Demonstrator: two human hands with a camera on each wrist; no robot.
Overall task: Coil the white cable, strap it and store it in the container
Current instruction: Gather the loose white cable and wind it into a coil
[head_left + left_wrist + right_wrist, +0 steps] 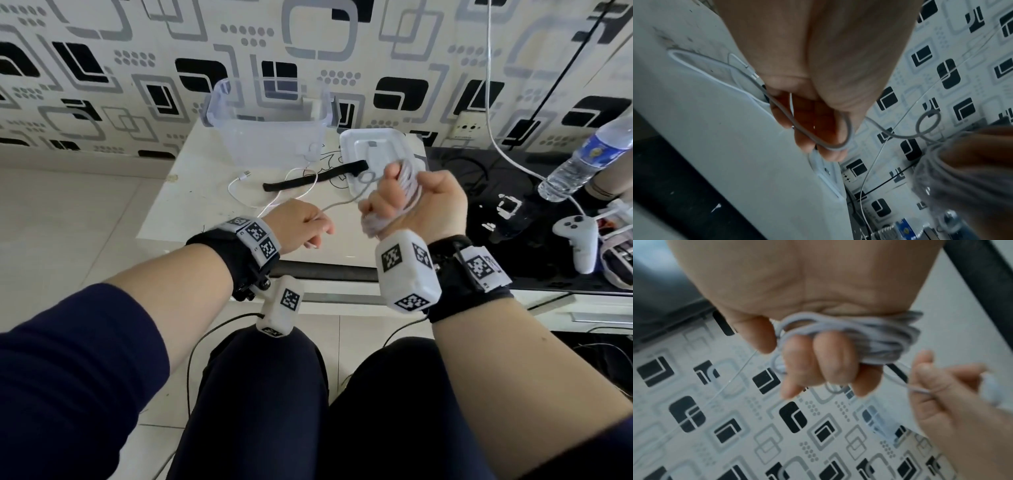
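Note:
My right hand (pixel 407 202) is raised over the table and grips a bundle of white cable coils (pixel 407 185), wrapped round its fingers (pixel 818 360) in the right wrist view as the cable coils (pixel 869 337). My left hand (pixel 305 224) pinches the loose run of the white cable (pixel 818 142) just left of it. The cable's free tail (pixel 239 192) loops on the table and ends in a plug (pixel 245 174). A black strap (pixel 308 178) lies flat on the table. The clear plastic container (pixel 270 120) stands open at the table's back.
A white lid (pixel 380 150) lies right of the container. On the dark surface to the right are a water bottle (pixel 582 161), a white game controller (pixel 579 240) and another white cord (pixel 493 102) hanging from above. A patterned wall stands behind the table (pixel 191 205).

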